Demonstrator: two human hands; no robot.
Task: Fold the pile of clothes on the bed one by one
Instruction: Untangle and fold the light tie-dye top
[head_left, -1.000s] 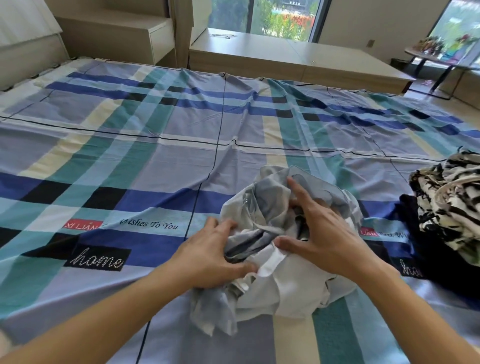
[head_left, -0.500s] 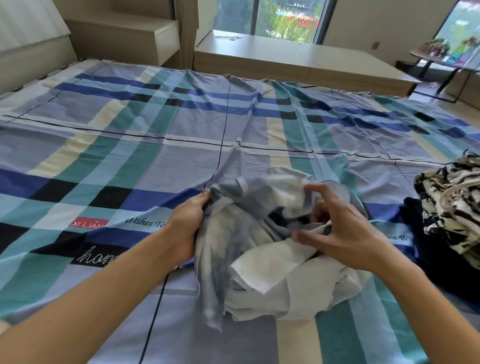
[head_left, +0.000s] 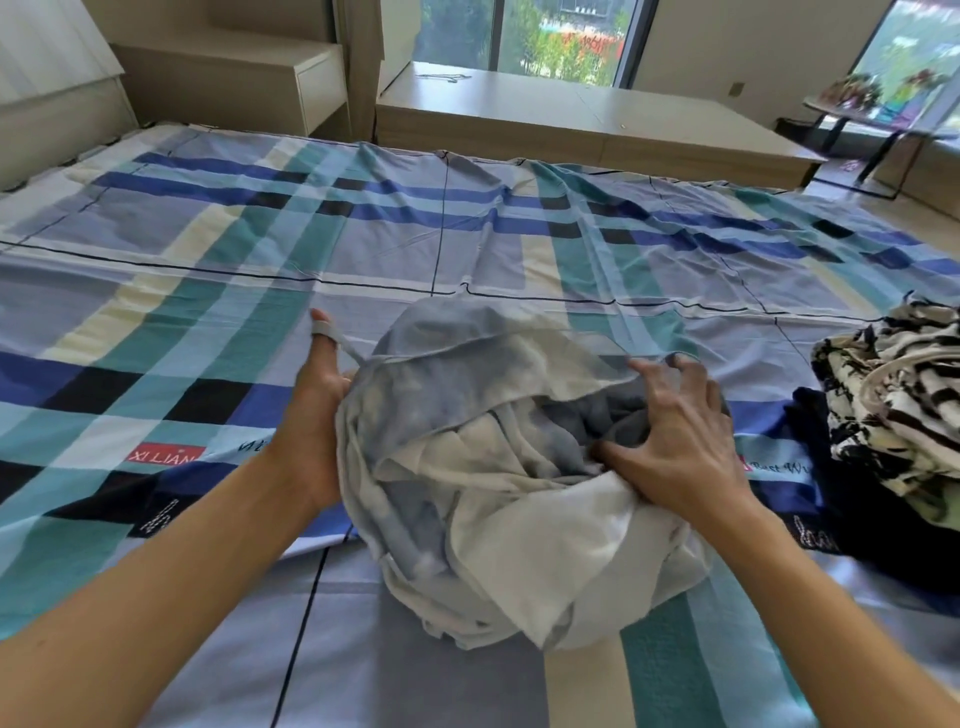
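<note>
Right in close, between the two forearms, sat the garment (head_left: 498, 493), a crumpled mound of pale grey-blue and white cloth on the bed sheet (head_left: 208, 312). It looked thin, soft and light: it would slump and slide rather than hold any shape, so I'd judge the sensible holds to be the strap ends or a seam edge, never the bunched middle.

And the hands were apart, one on each flank! The right hand (head_left: 675, 447) clawed into the folds, fingers curled over the top edge and thumb dug in below, a firm grip on the garment. The left hand (head_left: 311, 426) pressed against the opposite side with one digit pointing straight up, a narrow strap (head_left: 345, 351) looped round it. Its other fingers were buried behind cloth, so whether they gripped could not be told.

The colouring was washed and blotchy, like tie-dye, with a whiter lining showing nearest the person.

Beyond the right hand waited the pile of clothes (head_left: 893, 410), zebra-striped fabric over something dark. Past both hands the checked sheet ran to a low wooden bench (head_left: 571, 119).
</note>
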